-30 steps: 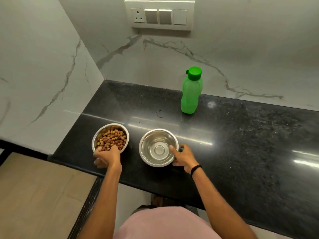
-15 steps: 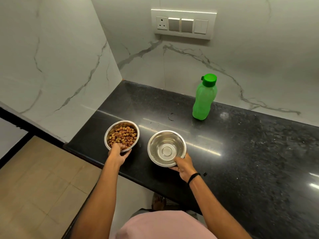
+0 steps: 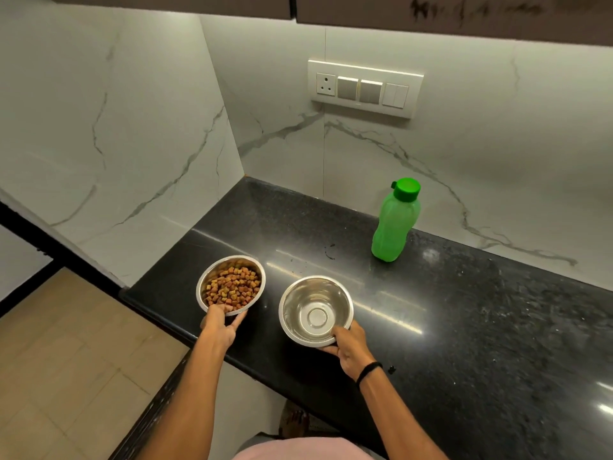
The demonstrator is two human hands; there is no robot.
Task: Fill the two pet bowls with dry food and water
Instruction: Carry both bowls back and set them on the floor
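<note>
Black stone worktop (image 3: 464,310) under two bowls, side by side. Round steel bowl of brown dry food (image 3: 231,285), near rim pinched by left grip (image 3: 220,323). Empty round steel bowl (image 3: 315,310), near rim held by right grip (image 3: 348,346). Green plastic bottle (image 3: 396,224) upright, well behind.

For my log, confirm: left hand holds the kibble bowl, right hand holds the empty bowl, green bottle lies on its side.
Head view: the green bottle stands upright, not on its side. Correct: left hand holds kibble bowl, right hand holds empty bowl.
</note>
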